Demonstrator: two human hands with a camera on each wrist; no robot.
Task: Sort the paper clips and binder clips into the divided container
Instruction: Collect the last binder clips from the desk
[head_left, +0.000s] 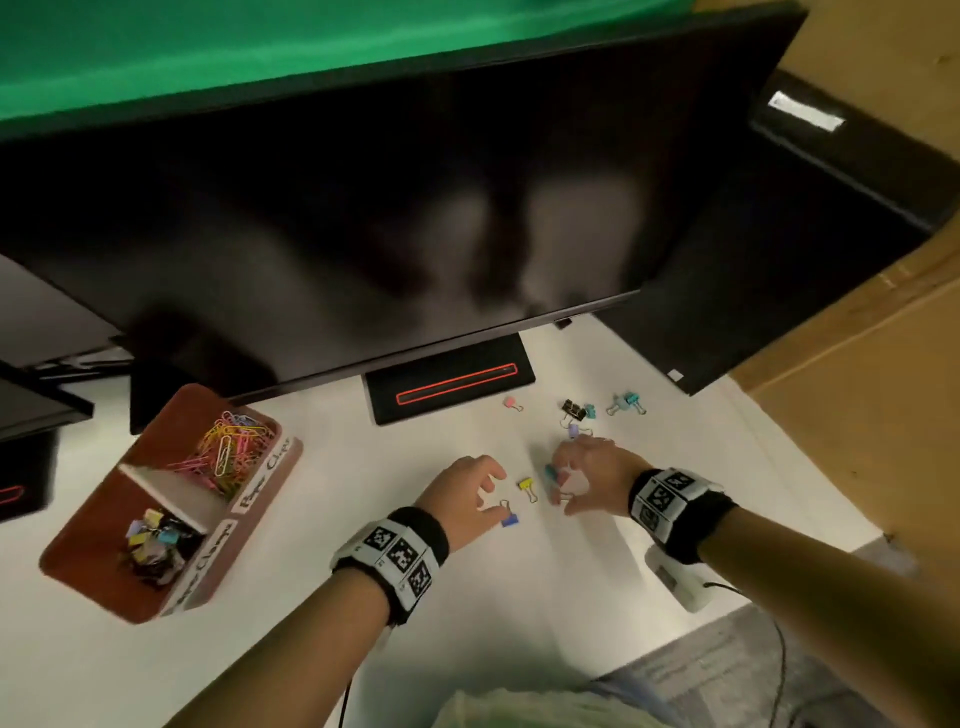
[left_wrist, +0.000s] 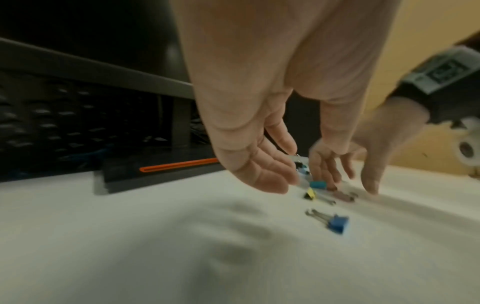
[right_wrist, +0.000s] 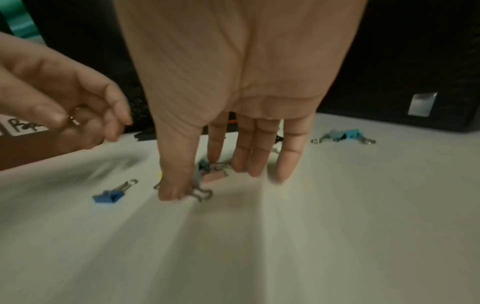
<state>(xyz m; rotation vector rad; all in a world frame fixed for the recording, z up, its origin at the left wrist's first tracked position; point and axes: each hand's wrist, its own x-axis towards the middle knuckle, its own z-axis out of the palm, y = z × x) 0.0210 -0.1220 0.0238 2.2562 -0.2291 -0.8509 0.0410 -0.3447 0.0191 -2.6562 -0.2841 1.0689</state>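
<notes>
The brown divided container (head_left: 93, 566) stands at the left, with coloured paper clips (head_left: 228, 452) in its far compartment and binder clips (head_left: 153, 540) in the near one. Loose binder clips lie on the white table: blue (head_left: 510, 519) (left_wrist: 337, 223) (right_wrist: 109, 196), yellow (head_left: 526, 485) (left_wrist: 310, 194), teal (head_left: 550, 472) (left_wrist: 318, 184) and pink (right_wrist: 215, 175) (left_wrist: 342, 196). My left hand (head_left: 493, 493) (left_wrist: 259, 168) hovers over the blue clip, fingers relaxed and holding nothing. My right hand (head_left: 563, 480) (right_wrist: 207, 183) has straight fingers down around the teal and pink clips, its thumb touching a wire handle.
More binder clips lie farther back: pink (head_left: 511, 402), black (head_left: 573, 409), lilac (head_left: 574, 430) and light blue (head_left: 626, 402) (right_wrist: 342, 135). A monitor's black base (head_left: 449, 384) stands behind them. A cardboard box (head_left: 857, 415) rises at the right; a white device (head_left: 675, 582) sits at the table edge.
</notes>
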